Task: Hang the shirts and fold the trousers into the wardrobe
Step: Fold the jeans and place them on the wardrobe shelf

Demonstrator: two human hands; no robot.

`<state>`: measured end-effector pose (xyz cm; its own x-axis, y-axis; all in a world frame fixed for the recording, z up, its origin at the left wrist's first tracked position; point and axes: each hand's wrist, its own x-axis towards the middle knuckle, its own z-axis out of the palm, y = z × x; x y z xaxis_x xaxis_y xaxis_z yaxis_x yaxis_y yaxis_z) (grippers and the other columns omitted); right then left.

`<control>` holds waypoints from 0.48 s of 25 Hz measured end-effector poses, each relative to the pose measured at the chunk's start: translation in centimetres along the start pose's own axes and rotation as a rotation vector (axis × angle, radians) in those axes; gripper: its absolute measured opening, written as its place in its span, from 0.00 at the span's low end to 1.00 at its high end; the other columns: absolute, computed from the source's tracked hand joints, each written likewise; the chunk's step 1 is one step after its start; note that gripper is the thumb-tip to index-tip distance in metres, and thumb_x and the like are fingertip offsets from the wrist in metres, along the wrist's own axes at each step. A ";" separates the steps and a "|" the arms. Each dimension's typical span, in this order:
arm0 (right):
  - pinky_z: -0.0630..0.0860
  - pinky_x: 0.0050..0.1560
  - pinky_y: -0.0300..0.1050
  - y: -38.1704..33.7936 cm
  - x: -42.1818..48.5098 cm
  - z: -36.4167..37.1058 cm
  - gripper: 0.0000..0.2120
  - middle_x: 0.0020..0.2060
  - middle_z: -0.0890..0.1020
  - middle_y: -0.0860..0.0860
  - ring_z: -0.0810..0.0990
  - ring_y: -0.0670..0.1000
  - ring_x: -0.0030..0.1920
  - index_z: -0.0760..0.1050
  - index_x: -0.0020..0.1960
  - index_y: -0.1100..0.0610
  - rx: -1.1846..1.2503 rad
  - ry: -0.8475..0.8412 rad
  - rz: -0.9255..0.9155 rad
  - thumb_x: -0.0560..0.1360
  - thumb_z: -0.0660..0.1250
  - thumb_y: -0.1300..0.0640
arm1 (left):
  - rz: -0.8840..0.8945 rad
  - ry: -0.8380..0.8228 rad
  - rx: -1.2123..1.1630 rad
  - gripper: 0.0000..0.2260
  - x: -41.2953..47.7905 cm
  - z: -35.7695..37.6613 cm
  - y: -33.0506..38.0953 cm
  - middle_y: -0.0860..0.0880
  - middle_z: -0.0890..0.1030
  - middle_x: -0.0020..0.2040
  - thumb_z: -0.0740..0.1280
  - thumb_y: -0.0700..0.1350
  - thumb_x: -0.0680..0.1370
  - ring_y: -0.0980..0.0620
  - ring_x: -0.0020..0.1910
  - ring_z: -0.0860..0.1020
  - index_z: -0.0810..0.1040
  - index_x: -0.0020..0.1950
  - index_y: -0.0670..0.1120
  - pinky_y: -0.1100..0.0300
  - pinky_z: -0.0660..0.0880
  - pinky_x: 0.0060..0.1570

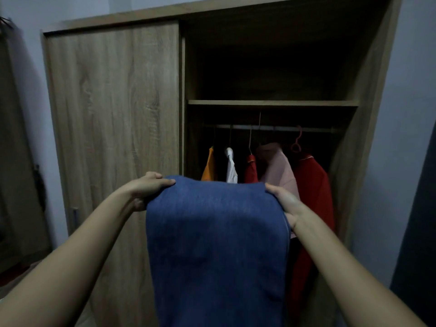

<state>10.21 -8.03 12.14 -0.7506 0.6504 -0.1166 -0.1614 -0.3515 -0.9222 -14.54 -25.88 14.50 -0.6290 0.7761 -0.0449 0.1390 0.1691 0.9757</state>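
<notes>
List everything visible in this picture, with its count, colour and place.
wood-grain wardrobe: one, light brown, ahead, right side open
wooden shelf: one, brown, inside the wardrobe
metal hanging rail: one, grey, under the shelf
shirts on hangers: five, on the rail: orange shirt, white shirt, narrow red shirt, pink shirt, wide red shirt
blue denim trousers: one pair, blue, held before the wardrobe
left hand: one, grips the trousers' left edge
right hand: one, grips their right edge

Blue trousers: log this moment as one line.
item: blue trousers | left hand: grips left edge | right hand: grips right edge | wardrobe: right side open, shirts hanging
</notes>
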 end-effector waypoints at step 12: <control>0.79 0.37 0.43 -4.6 -2.1 1.5 0.37 0.49 0.79 0.57 0.82 0.52 0.43 0.66 0.66 0.62 -0.077 -0.107 -0.329 0.60 0.76 0.58 | 0.501 0.047 -0.247 0.36 -3.2 -0.3 2.0 0.52 0.71 0.59 0.77 0.43 0.63 0.49 0.54 0.76 0.68 0.67 0.58 0.60 0.75 0.43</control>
<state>11.57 -8.80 17.18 -0.7299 0.6450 0.2264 -0.3600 -0.0810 -0.9294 -12.51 -28.18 16.63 -0.5664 0.6960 0.4414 0.2497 -0.3654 0.8967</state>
